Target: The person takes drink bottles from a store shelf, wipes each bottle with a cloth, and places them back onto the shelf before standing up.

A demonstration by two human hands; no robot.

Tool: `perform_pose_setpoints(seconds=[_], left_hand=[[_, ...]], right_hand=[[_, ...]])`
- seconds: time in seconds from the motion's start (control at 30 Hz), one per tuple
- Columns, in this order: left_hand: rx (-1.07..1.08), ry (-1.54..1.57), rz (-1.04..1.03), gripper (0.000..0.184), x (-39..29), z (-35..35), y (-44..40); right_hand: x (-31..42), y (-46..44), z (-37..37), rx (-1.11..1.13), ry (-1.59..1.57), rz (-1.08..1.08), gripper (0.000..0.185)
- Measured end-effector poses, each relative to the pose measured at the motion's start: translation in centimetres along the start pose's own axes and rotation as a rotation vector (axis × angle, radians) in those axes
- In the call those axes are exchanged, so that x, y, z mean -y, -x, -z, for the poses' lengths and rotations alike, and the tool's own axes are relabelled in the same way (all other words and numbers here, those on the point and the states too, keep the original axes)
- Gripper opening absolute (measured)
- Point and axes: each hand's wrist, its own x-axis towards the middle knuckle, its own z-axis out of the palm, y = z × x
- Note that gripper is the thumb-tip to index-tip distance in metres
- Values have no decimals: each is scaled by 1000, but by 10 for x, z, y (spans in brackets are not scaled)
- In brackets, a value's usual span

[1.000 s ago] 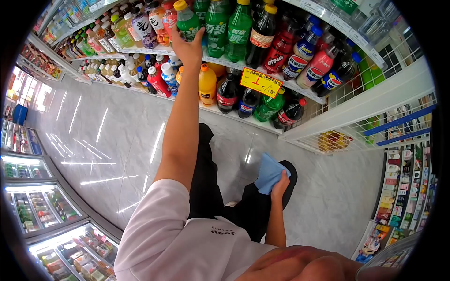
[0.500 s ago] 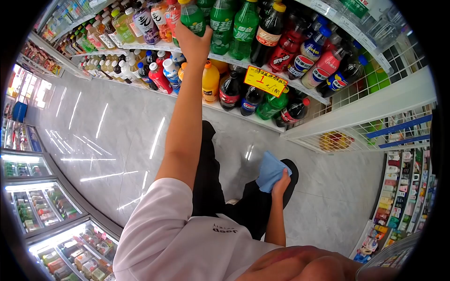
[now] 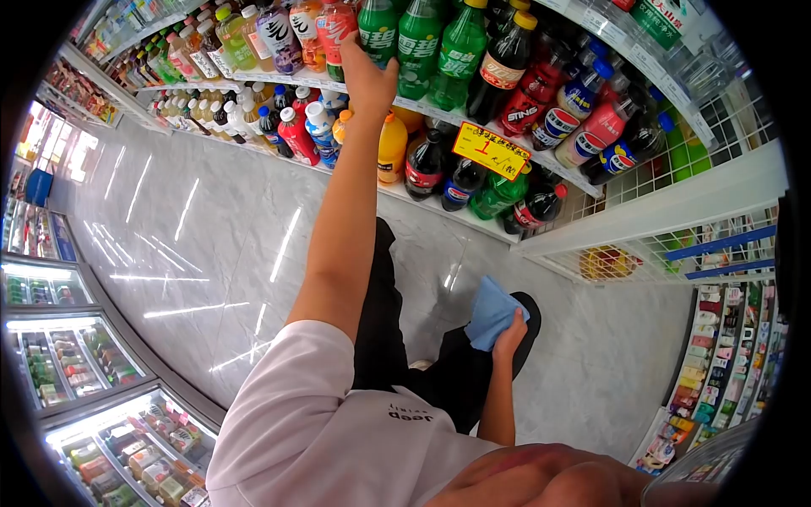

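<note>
My left hand (image 3: 369,80) reaches up to the drinks shelf and is wrapped round the lower part of a green soda bottle (image 3: 378,32). That bottle stands upright among others, with a similar green soda bottle (image 3: 418,44) directly to its right and a pink-red drink bottle (image 3: 336,32) to its left. Low on the right, over my knee, my right hand (image 3: 508,333) grips a folded blue cloth (image 3: 490,311); part of the cloth is hidden by the fingers.
A yellow price sign (image 3: 492,151) hangs from the shelf edge above a lower row of cola and juice bottles. White wire mesh (image 3: 650,245) closes the shelf's right end. Glass-front coolers (image 3: 127,444) line the left; stocked shelves (image 3: 718,363) stand at right.
The view has shifted slightly, so the shelf sits a little lower and further right. My left hand stays on the green bottle, and my right hand keeps the blue cloth.
</note>
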Motion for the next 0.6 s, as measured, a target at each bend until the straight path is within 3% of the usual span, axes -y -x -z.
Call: perform_pose_setpoints(seconds=[0.13, 0.23, 0.33, 0.6], left_hand=[[16, -74, 9, 73, -9, 6, 1], [61, -7, 129, 75, -5, 5, 1], [71, -92, 93, 76, -13, 12, 5], [-152, -209, 99, 59, 17, 24, -1]], right_hand=[[1, 1, 0, 12, 27, -6, 51], [0, -1, -2, 14, 31, -6, 51], [3, -1, -4, 25, 31, -11, 52], [5, -1, -9, 26, 43, -30, 51]])
